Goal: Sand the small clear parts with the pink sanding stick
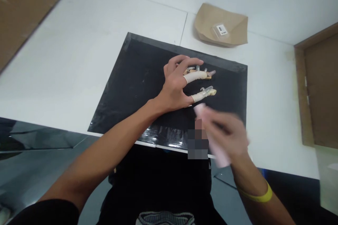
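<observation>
My left hand reaches over the black mat, its thumb and index finger wearing pale finger cots and spread apart. Beneath the index finger and partly hidden lies a small tan piece with several clear, peg-like bits on it. A clear little plastic piece with a shiny metal loop lies against the thumb; whether it is gripped I cannot tell. Lower right, my right hand is smeared by motion, with its fingers closed around a long pale pink object. One end of this object points toward my left thumb.
An open brown paper tray holding a small clear box with a white label stands behind the mat. Brown panels border the white table at left and right. The front edge runs close to my body. A pixelated patch hides a spot near my right hand.
</observation>
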Demonstrator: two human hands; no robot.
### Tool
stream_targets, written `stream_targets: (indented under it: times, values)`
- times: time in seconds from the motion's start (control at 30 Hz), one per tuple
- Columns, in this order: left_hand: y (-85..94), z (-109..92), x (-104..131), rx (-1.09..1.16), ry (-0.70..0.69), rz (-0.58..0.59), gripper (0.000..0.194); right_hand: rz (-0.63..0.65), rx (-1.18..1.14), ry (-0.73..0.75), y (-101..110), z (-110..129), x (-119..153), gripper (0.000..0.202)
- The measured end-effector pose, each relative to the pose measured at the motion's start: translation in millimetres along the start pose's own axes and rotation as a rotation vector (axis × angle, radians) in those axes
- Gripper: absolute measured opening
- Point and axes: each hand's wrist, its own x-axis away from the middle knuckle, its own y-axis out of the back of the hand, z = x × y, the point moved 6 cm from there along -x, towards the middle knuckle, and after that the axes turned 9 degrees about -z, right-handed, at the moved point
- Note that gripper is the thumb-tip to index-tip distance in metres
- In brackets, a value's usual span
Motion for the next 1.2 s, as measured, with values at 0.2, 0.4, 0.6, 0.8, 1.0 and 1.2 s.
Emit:
stream_targets:
  times: [0.2, 0.4, 0.6, 0.8, 1.0, 1.2]
  values:
    - [0.0, -1, 0, 0.010, -0.022, -0.009, 0.040, -0.133, 0.048, 0.111, 14, 5, -5, 0.027]
    - [0.4, 0, 1, 0.013, -0.020, -0.012, 0.040, -0.184, 0.049, 0.186, 22, -3, -10, 0.030]
    - [-0.2, -1, 0, 0.018, -0.005, 0.011, 0.043, -0.231, -0.021, 0.187, 14, -2, -7, 0.033]
    - [2.7, -2, -1, 0.019, -0.005, -0.024, 0.036, 0.026, 0.047, 0.322, -5, 13, 7, 0.029]
    - [3.6, -2, -2, 0.013, -0.019, -0.019, 0.037, -0.191, -0.347, -0.095, -6, -3, 6, 0.021]
    - [4.0, -3, -1, 0.037, -0.043, -0.052, 0.038, -0.184, -0.460, -0.340, -11, -11, 9, 0.017]
